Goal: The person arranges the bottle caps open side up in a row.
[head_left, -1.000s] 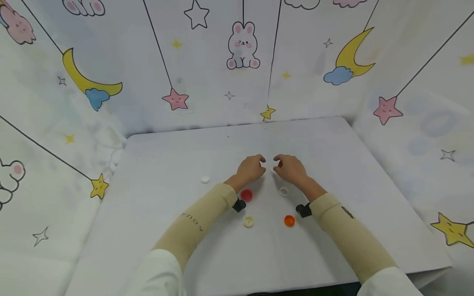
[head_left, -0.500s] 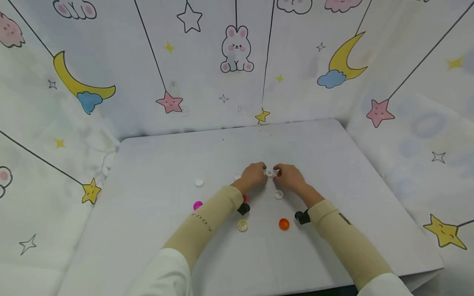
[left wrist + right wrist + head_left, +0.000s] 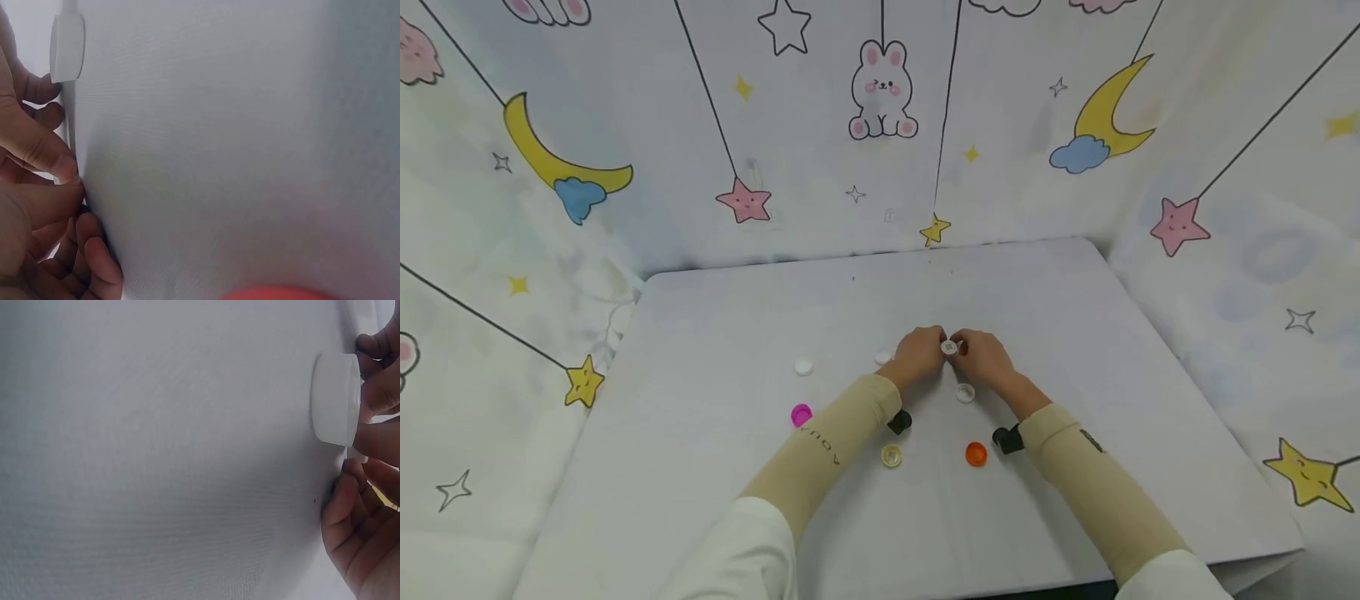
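Observation:
Near the middle of the table, my left hand (image 3: 919,354) and right hand (image 3: 987,357) meet at a small white round cap (image 3: 949,347) with a cross mark on its face. Fingertips of both hands pinch it from opposite sides, low over the tabletop. In the wrist views the fingers hide most of it. Just in front of the hands lies an open-side-up white cap (image 3: 965,392), seen from the side in the right wrist view. Another white cap (image 3: 883,357) sits beside my left wrist, partly covered. A red cap (image 3: 281,294) shows at the bottom of the left wrist view.
An orange cap (image 3: 976,453) and a pale yellow cap (image 3: 891,456) lie nearer the body. Farther left are a magenta cap (image 3: 801,415), overlapped by the left sleeve, and a white cap (image 3: 803,367). A patterned cloth backdrop (image 3: 820,150) stands behind the white table (image 3: 737,317).
The hands have come together from a gap on either side and now pinch the white cap between them. My left forearm has shifted right and covers the red cap in the head view.

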A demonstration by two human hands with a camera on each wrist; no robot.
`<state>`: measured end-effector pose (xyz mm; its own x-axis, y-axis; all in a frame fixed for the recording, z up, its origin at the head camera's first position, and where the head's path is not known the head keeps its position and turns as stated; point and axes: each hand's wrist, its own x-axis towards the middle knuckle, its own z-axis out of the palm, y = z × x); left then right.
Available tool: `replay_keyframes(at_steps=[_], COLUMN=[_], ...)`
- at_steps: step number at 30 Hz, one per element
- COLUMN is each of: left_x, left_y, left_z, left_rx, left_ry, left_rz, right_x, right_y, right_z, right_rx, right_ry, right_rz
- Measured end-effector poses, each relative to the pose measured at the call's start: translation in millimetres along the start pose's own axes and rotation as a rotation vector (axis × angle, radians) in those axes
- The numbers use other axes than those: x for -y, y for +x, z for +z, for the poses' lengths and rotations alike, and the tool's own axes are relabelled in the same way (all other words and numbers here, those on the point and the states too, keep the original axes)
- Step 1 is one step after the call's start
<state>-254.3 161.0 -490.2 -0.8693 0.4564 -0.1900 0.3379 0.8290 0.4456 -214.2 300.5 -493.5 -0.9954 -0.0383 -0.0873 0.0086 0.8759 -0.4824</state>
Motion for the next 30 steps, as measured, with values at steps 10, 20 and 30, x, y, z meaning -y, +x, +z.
replay_keyframes(at_steps=[10, 20, 30], left_x=[-0.4, -3.1, -5.5], left_y=[1.8, -3.9, -9.0], left_z=[-1.5, -15.2, -22.2], left_rx=[-0.042, -0.081, -0.140], left_ry=[0.004, -0.028, -0.118], left_rz=[0.041, 0.118, 0.137], right_x=[2.5, 9.8, 13.3], right_y=[0.0, -2.5, -6.9], right_z=[-8.0, -24.2, -35.9], right_rx=[0.008, -0.029, -0.066], right_ry=[-0.009, -0.007, 0.042], right_rz=[0.003, -0.052, -0.093])
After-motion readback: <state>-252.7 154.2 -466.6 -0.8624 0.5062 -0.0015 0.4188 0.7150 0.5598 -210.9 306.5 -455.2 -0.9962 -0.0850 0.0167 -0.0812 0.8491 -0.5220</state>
